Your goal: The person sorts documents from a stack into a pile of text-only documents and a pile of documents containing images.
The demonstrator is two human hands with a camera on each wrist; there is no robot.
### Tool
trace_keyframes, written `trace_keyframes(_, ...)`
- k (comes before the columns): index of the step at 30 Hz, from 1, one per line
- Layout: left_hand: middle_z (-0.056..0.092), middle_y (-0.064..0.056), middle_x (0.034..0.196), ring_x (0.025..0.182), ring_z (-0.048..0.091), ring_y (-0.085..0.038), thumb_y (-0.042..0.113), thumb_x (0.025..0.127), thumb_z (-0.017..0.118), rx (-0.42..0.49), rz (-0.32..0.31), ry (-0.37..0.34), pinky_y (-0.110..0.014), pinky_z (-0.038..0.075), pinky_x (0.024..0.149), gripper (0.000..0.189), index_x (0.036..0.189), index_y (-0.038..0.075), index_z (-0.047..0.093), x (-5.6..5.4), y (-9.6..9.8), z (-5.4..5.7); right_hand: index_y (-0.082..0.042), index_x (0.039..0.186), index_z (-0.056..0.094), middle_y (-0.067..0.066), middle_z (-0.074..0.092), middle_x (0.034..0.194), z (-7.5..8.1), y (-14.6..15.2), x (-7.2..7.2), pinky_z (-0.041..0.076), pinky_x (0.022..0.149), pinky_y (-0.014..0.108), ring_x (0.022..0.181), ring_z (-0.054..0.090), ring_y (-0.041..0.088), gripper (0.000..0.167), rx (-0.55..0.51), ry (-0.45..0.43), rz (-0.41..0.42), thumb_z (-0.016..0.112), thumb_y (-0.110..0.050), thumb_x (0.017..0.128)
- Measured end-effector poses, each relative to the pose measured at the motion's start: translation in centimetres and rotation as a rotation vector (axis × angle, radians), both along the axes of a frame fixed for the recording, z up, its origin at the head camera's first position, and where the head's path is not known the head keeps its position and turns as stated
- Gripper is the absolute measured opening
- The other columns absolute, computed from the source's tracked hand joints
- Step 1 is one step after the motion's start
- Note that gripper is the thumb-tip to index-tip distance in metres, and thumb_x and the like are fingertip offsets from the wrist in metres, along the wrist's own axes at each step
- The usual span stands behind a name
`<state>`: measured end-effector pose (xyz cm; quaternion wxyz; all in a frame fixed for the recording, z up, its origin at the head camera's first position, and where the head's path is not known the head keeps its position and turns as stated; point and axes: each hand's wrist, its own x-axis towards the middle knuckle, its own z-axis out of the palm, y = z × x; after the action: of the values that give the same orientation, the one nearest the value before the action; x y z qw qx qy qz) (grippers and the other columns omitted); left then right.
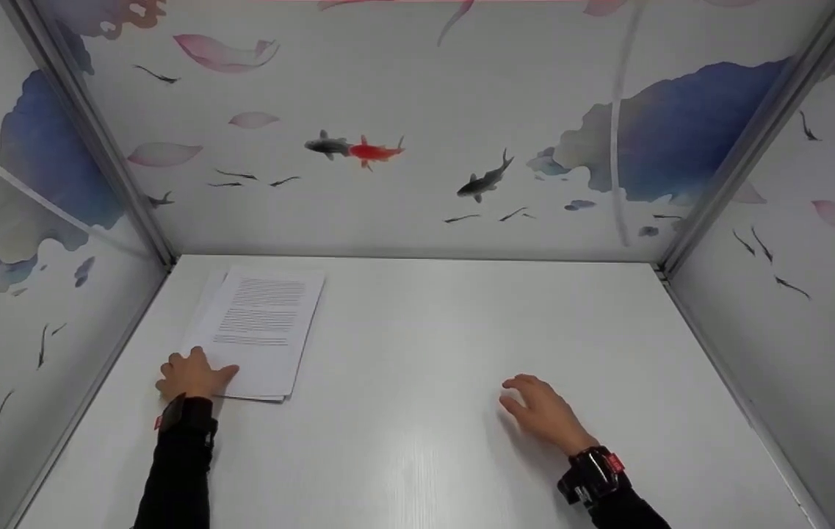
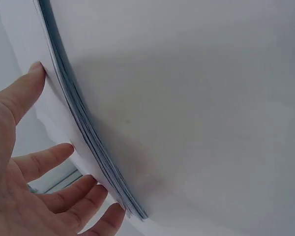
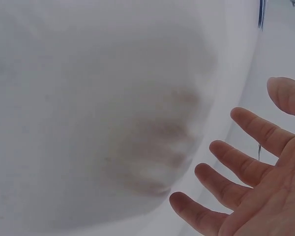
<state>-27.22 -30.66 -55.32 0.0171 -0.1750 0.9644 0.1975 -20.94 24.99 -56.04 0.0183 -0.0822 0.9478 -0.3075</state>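
Note:
A stack of printed paper [image 1: 263, 316] lies at the left of the white table, its top sheet covered in lines of text. My left hand [image 1: 193, 375] is at its near left corner, fingers spread, the thumb reaching over the sheets. In the left wrist view the layered paper edges [image 2: 83, 115] run past the fingertips [image 2: 115, 211], which are right at the stack. On the right side of the table my right hand [image 1: 546, 415] holds nothing, its fingers loosely bent in the head view. The right wrist view shows those fingers [image 3: 236, 160] apart over the white surface.
The white table [image 1: 417, 353] is bounded by a back panel [image 1: 402, 213] and side panels printed with fish, petals and blue leaves. Metal posts [image 1: 762, 139] stand at the back corners. Both wrists carry dark straps [image 1: 597, 474].

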Motion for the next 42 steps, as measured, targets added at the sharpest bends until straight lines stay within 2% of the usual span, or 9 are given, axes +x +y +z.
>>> trace_keyframes(4,0.04,-0.045,0.12,0.114,0.037,-0.056,0.049,0.079,0.072,0.003,0.001,-0.032,-0.064,0.036,0.092,0.089,0.132,-0.014,0.04,-0.4,-1.1,0.1,-0.007,0.121,0.066,0.018,0.057,0.136,0.1,-0.9,-0.3,0.039,0.107,0.053,0.13,0.05,0.036,0.033,-0.009,0.001,0.011,0.06,-0.03,0.097)
trace_keyframes(8,0.039,-0.044,0.118,0.109,0.037,-0.051,0.057,0.073,0.075,0.006,0.034,-0.055,-0.062,0.035,0.091,0.1,0.131,-0.015,0.039,-0.2,-1.8,0.0,-0.007,0.12,0.067,0.018,0.058,0.135,0.0,-1.5,-0.3,0.04,0.106,0.052,0.129,0.051,0.036,0.032,-0.013,0.007,0.025,0.061,-0.029,0.097)
trace_keyframes(19,0.042,-0.037,0.107,0.099,0.038,-0.045,0.061,0.067,0.078,-0.023,0.065,-0.024,-0.06,0.035,0.088,0.093,0.111,-0.015,0.05,0.0,-1.8,0.1,-0.006,0.117,0.067,0.016,0.06,0.131,-0.3,-2.8,-0.5,0.042,0.104,0.052,0.126,0.054,0.035,0.031,-0.02,0.042,0.079,0.06,-0.028,0.097)
trace_keyframes(24,0.04,-0.042,0.113,0.101,0.042,-0.05,0.06,0.068,0.078,0.044,0.073,-0.066,-0.059,0.039,0.086,0.104,0.122,-0.019,0.04,0.3,-2.1,0.4,-0.007,0.117,0.067,0.013,0.062,0.128,-0.3,-3.7,-0.8,0.043,0.104,0.051,0.124,0.055,0.033,0.032,-0.029,0.029,0.095,0.06,-0.03,0.097)
trace_keyframes(27,0.036,-0.044,0.118,0.099,0.046,-0.049,0.053,0.07,0.081,0.12,0.093,-0.07,-0.056,0.045,0.084,0.106,0.131,-0.02,0.033,0.2,-2.3,0.3,-0.007,0.118,0.067,0.012,0.063,0.127,-0.2,-4.1,-1.0,0.043,0.103,0.051,0.124,0.056,0.033,0.032,-0.048,0.026,0.101,0.059,-0.031,0.098)
trace_keyframes(31,0.042,-0.047,0.117,0.096,0.054,-0.049,0.036,0.075,0.081,0.192,0.115,-0.017,-0.053,0.05,0.081,0.091,0.128,-0.023,0.035,-0.1,-2.5,0.2,-0.008,0.118,0.067,0.011,0.064,0.126,0.1,-4.6,-1.0,0.044,0.102,0.052,0.123,0.056,0.033,0.032,-0.102,0.04,0.091,0.059,-0.032,0.098)
trace_keyframes(35,0.056,-0.042,0.115,0.098,0.061,-0.051,0.019,0.083,0.074,0.167,0.121,0.045,-0.053,0.052,0.08,0.062,0.121,-0.022,0.047,0.0,-2.4,0.4,-0.011,0.119,0.067,0.01,0.066,0.125,0.4,-5.2,-1.0,0.046,0.099,0.053,0.119,0.059,0.034,0.033,-0.149,0.04,0.098,0.058,-0.034,0.098)
trace_keyframes(39,0.055,-0.04,0.124,0.108,0.057,-0.054,0.006,0.088,0.059,0.141,0.106,0.105,-0.058,0.049,0.089,0.048,0.128,-0.018,0.05,0.4,-2.0,1.1,-0.008,0.12,0.067,0.01,0.067,0.124,0.7,-5.7,-1.2,0.047,0.096,0.053,0.115,0.061,0.034,0.035,-0.169,0.035,0.135,0.057,-0.034,0.099)
trace_keyframes(42,0.048,-0.04,0.131,0.119,0.05,-0.055,0.003,0.091,0.05,0.221,0.09,0.142,-0.06,0.044,0.098,0.047,0.133,-0.017,0.047,0.5,-2.0,1.5,-0.008,0.12,0.067,0.01,0.067,0.123,0.8,-6.2,-1.3,0.048,0.096,0.053,0.114,0.062,0.034,0.035,-0.177,0.029,0.149,0.057,-0.034,0.099)
